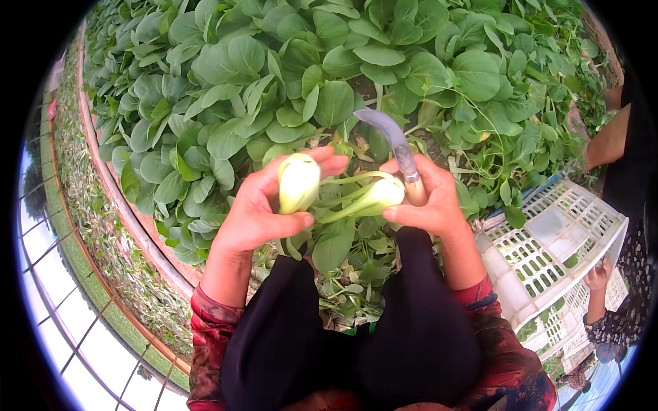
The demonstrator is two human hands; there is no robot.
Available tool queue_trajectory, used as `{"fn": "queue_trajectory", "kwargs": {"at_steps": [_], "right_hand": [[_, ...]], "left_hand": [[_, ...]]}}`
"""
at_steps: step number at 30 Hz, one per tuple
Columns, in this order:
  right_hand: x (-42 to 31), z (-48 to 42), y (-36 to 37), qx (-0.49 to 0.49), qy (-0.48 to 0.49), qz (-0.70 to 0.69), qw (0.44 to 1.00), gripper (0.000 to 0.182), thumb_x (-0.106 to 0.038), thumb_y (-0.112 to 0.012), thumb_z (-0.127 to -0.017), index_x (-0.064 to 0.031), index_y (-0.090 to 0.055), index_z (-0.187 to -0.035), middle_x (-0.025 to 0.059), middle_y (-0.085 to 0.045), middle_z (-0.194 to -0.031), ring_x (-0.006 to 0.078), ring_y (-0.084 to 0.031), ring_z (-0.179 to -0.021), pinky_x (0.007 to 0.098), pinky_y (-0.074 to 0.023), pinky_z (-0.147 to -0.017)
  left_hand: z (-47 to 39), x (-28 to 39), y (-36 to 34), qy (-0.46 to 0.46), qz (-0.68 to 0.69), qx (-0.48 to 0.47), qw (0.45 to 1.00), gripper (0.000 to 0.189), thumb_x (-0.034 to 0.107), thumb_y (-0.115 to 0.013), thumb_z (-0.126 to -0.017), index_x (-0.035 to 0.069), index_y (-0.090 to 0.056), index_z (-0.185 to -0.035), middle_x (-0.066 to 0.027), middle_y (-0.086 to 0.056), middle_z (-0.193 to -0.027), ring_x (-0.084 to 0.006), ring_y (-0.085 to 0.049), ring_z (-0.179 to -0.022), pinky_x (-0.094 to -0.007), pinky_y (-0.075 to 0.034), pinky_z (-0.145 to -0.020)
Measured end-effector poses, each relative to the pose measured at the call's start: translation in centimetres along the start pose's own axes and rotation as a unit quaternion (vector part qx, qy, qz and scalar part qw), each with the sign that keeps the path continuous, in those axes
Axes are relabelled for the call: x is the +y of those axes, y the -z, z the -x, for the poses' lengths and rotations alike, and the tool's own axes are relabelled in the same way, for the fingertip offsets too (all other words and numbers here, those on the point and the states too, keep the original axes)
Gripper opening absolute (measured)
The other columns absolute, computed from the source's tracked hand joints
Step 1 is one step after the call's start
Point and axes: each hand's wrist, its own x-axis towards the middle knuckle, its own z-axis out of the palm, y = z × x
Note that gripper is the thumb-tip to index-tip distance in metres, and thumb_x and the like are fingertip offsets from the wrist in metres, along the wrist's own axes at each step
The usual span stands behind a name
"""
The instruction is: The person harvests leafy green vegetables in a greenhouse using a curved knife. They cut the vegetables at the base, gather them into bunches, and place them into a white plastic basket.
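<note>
My left hand (262,200) grips a head of bok choy (299,184) by its pale base, its cut end turned upward. In my right hand (432,198) is a sickle knife (391,134) with a curved steel blade and a wooden handle. The blade points up and to the left, above the plants. Between the thumb and fingers of that same hand sits a second bok choy (383,197), its pale base to the right and its stalks running left. Its leaves hang between my knees. The two heads are close together over the ground.
Dense growing bok choy (241,77) fills the bed ahead. A white slatted plastic crate (540,241) stands at my right with greens showing through it. Beyond it are another person's hand (598,277) and a bare forearm (609,138). A path edge (139,226) runs along the left.
</note>
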Motion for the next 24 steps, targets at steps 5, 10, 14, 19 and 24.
{"fn": "queue_trajectory", "kwargs": {"at_steps": [5, 10, 14, 19, 24], "right_hand": [[-0.5, -0.6, -1.7, -0.029, 0.055, -0.053, 0.997, 0.051, -0.008, -0.078, -0.064, -0.0024, -0.057, -0.110, 0.0046, -0.061, -0.099, 0.0117, -0.057, -0.088, 0.0268, -0.0468, -0.080], [-1.7, -0.4, 0.0, 0.004, -0.047, -0.117, 0.992, 0.041, -0.015, -0.070, -0.078, 0.0008, -0.054, -0.113, 0.0062, -0.060, -0.098, 0.0062, -0.054, -0.067, 0.0197, -0.0439, -0.054], [1.8, -3.1, 1.4, 0.150, -0.011, -0.047, 0.987, 0.034, -0.024, -0.051, -0.094, -0.0020, -0.049, -0.120, 0.0040, -0.060, -0.090, 0.0043, -0.046, -0.050, 0.0181, -0.0381, -0.043], [4.8, -5.0, 0.4, 0.077, -0.110, 0.092, 0.987, 0.031, -0.027, -0.048, -0.096, -0.0066, -0.049, -0.120, 0.0048, -0.062, -0.085, 0.0115, -0.054, -0.057, 0.0262, -0.0455, -0.052], [7.1, -8.6, 0.0, 0.069, -0.053, 0.254, 0.963, 0.029, -0.026, -0.051, -0.093, -0.0046, -0.050, -0.113, 0.0162, -0.062, -0.086, 0.0327, -0.061, -0.074, 0.0389, -0.0481, -0.068]], "left_hand": [[-2.1, -2.2, -2.4, 0.076, 0.067, -0.101, 0.990, 0.084, -0.002, -0.071, -0.064, 0.000, -0.034, -0.139, -0.0094, -0.050, -0.130, -0.0199, -0.045, -0.123, -0.0350, -0.032, -0.106], [-4.4, -2.6, -2.4, 0.121, -0.003, -0.076, 0.990, 0.079, -0.003, -0.070, -0.066, 0.000, -0.035, -0.137, -0.0087, -0.053, -0.124, -0.0179, -0.054, -0.111, -0.0329, -0.046, -0.092], [-10.3, -1.9, 0.7, 0.138, -0.103, -0.005, 0.985, 0.062, -0.004, -0.066, -0.066, -0.001, -0.047, -0.125, -0.0079, -0.062, -0.101, -0.0169, -0.063, -0.085, -0.0300, -0.052, -0.077], [-12.8, -2.2, 8.6, 0.055, -0.185, 0.214, 0.958, 0.055, -0.003, -0.062, -0.065, -0.001, -0.049, -0.119, -0.0103, -0.060, -0.097, -0.0194, -0.062, -0.076, -0.0308, -0.050, -0.075], [-10.7, -4.1, 9.2, 0.088, -0.191, 0.245, 0.946, 0.042, -0.002, -0.062, -0.066, -0.002, -0.055, -0.108, -0.0086, -0.062, -0.095, -0.0188, -0.062, -0.078, -0.0302, -0.049, -0.076]]}}
